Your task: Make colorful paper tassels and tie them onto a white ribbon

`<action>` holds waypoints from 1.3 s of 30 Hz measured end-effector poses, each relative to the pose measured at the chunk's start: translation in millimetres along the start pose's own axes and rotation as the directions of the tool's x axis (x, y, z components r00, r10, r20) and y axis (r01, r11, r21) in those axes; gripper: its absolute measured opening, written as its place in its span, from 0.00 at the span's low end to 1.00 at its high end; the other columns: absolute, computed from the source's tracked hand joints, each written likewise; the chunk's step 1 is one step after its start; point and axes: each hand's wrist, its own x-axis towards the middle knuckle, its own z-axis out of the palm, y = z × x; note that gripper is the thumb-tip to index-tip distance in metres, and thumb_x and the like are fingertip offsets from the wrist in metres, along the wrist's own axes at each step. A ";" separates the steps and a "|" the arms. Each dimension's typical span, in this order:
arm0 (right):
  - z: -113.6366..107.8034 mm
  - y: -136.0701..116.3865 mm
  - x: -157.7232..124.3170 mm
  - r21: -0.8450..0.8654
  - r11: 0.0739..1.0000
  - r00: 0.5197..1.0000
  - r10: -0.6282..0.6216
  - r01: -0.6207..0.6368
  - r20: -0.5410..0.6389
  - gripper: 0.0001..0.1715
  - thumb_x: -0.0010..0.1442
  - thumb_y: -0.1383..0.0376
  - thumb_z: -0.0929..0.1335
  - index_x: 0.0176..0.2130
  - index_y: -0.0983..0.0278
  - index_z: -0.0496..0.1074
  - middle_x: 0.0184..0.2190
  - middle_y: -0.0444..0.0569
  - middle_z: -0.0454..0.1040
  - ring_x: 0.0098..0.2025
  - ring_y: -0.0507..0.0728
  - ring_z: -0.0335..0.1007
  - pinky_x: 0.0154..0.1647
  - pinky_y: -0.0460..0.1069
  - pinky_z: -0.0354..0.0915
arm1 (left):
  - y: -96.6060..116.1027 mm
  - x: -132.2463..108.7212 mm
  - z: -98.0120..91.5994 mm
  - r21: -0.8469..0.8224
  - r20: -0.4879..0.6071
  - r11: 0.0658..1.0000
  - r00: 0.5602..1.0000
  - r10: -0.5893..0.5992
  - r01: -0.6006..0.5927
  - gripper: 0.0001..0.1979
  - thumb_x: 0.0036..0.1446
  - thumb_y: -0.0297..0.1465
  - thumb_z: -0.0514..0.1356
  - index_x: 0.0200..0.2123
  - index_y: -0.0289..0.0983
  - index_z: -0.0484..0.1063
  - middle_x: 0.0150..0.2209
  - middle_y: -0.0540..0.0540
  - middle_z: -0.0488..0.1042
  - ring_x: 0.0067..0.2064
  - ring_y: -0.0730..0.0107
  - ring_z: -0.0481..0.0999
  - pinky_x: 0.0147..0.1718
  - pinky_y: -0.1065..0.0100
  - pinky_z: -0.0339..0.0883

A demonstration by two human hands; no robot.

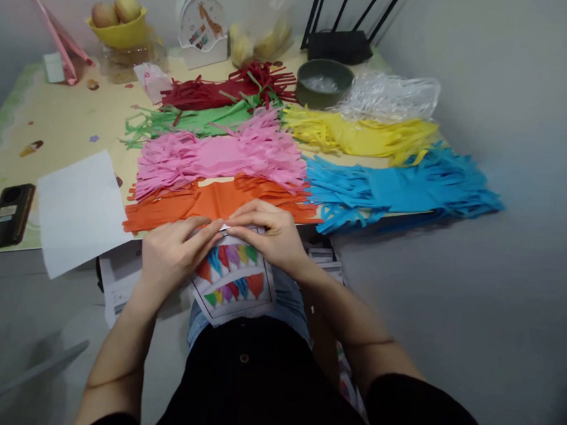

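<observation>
Between my two hands is a white printed sheet [237, 313] with pictures of coloured tassels on it, hanging over my lap at the table's front edge. My left hand [176, 250] pinches its top edge from the left. My right hand [272, 237] pinches the same edge from the right, fingertips close to those of the left. A small white fold shows between the fingertips. Just beyond lies an orange fringed paper bundle [216, 198], with a pink fringed bundle [219, 156] behind it and a blue one [392, 188] to the right.
Green [207, 120], dark red [204, 95] and yellow [361, 135] fringed bundles lie farther back. Clear plastic packaging [391, 97] rests beside a dark round tin [320, 98]. At left are a blank white sheet [82, 211] overhanging the edge and a phone [10, 216]. A wall [520, 158] stands at right.
</observation>
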 end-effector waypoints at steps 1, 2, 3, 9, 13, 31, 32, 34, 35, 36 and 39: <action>-0.2 -0.8 0.1 -0.008 1.000 1.000 0.009 -0.009 0.003 0.13 0.59 0.54 0.74 0.34 0.61 0.82 0.34 0.50 0.81 0.39 0.55 0.77 0.43 0.51 0.72 | 1.3 2.7 -0.1 0.014 0.023 1.000 1.000 0.002 -0.003 0.11 0.65 0.38 0.62 0.48 0.45 0.81 0.38 0.46 0.83 0.33 0.69 0.79 0.30 0.69 0.64; -0.6 -0.9 -0.1 -0.015 1.000 1.000 0.024 -0.024 0.002 0.14 0.59 0.53 0.75 0.35 0.61 0.81 0.35 0.50 0.81 0.39 0.56 0.77 0.44 0.52 0.72 | 2.3 5.2 -0.1 0.019 0.052 1.000 0.999 0.006 -0.007 0.12 0.66 0.39 0.61 0.49 0.44 0.81 0.36 0.45 0.82 0.32 0.68 0.79 0.28 0.68 0.62; -1.2 -0.3 -0.5 -0.017 0.999 0.999 0.049 -0.049 -0.001 0.15 0.58 0.53 0.75 0.37 0.62 0.80 0.36 0.50 0.81 0.40 0.56 0.78 0.46 0.52 0.72 | 3.0 7.3 0.1 0.021 0.080 1.000 0.997 0.014 -0.016 0.13 0.67 0.39 0.60 0.49 0.44 0.80 0.33 0.45 0.81 0.30 0.68 0.77 0.26 0.68 0.59; -5.1 13.9 -10.5 0.296 0.920 0.966 0.243 -0.258 0.088 0.40 0.51 0.51 0.78 0.57 0.60 0.66 0.48 0.53 0.79 0.44 0.57 0.78 0.43 0.50 0.73 | -4.1 12.4 -0.9 0.043 0.049 0.997 0.997 0.064 -0.066 0.15 0.70 0.38 0.55 0.50 0.43 0.79 0.29 0.48 0.78 0.28 0.71 0.74 0.24 0.68 0.55; -5.6 17.4 -19.3 0.171 0.933 0.946 0.294 -0.315 0.140 0.32 0.52 0.51 0.77 0.50 0.64 0.71 0.42 0.50 0.79 0.41 0.57 0.77 0.43 0.51 0.72 | -6.4 15.9 1.2 0.040 -0.019 0.999 1.000 0.004 -0.003 0.17 0.69 0.41 0.56 0.53 0.41 0.77 0.30 0.47 0.79 0.29 0.70 0.76 0.26 0.68 0.56; -37.5 28.4 -30.5 0.256 0.892 0.923 0.384 -0.373 0.008 0.40 0.48 0.51 0.78 0.55 0.64 0.68 0.50 0.53 0.77 0.49 0.61 0.76 0.52 0.54 0.71 | 8.6 13.8 43.8 -0.767 0.058 0.443 0.739 -0.672 0.463 0.42 0.43 0.50 0.73 0.58 0.38 0.69 0.52 0.40 0.78 0.50 0.56 0.79 0.50 0.60 0.73; -35.5 28.6 -31.2 0.295 0.876 0.919 0.394 -0.381 0.014 0.42 0.46 0.51 0.79 0.55 0.64 0.68 0.50 0.53 0.77 0.50 0.61 0.76 0.53 0.55 0.72 | 14.3 8.0 48.0 -0.789 0.174 0.310 0.676 -0.716 0.531 0.39 0.41 0.49 0.74 0.53 0.36 0.72 0.47 0.40 0.80 0.45 0.57 0.81 0.45 0.62 0.75; -29.4 30.0 -34.8 0.330 0.855 0.909 0.416 -0.400 0.025 0.45 0.43 0.53 0.81 0.55 0.63 0.67 0.51 0.54 0.76 0.52 0.62 0.75 0.56 0.57 0.71 | 25.0 -2.2 54.1 -0.741 0.362 0.125 0.550 -0.753 0.660 0.31 0.36 0.44 0.76 0.43 0.34 0.76 0.37 0.42 0.81 0.36 0.60 0.81 0.37 0.64 0.76; -25.9 31.2 -37.8 0.330 0.850 0.904 0.427 -0.411 0.027 0.46 0.42 0.54 0.81 0.55 0.62 0.66 0.52 0.54 0.76 0.53 0.62 0.75 0.57 0.57 0.70 | 29.3 -6.0 55.8 -0.711 0.403 0.081 0.499 -0.767 0.699 0.28 0.35 0.42 0.76 0.39 0.33 0.77 0.35 0.43 0.81 0.34 0.61 0.81 0.36 0.64 0.76; -22.3 32.4 -41.1 0.325 0.845 0.897 0.442 -0.426 0.025 0.46 0.41 0.55 0.81 0.55 0.62 0.66 0.52 0.54 0.76 0.53 0.62 0.75 0.58 0.58 0.70 | 32.7 -8.8 56.8 -0.694 0.416 0.058 0.467 -0.780 0.717 0.26 0.35 0.40 0.76 0.37 0.33 0.77 0.33 0.43 0.81 0.33 0.62 0.81 0.36 0.64 0.76; -16.0 33.7 -49.4 0.308 0.826 0.869 0.494 -0.472 0.004 0.42 0.45 0.56 0.80 0.55 0.62 0.67 0.51 0.54 0.78 0.50 0.62 0.77 0.56 0.60 0.71 | 37.2 -11.8 57.6 -0.707 0.404 0.025 0.433 -0.806 0.707 0.25 0.36 0.38 0.76 0.37 0.32 0.78 0.34 0.43 0.82 0.33 0.63 0.81 0.37 0.65 0.76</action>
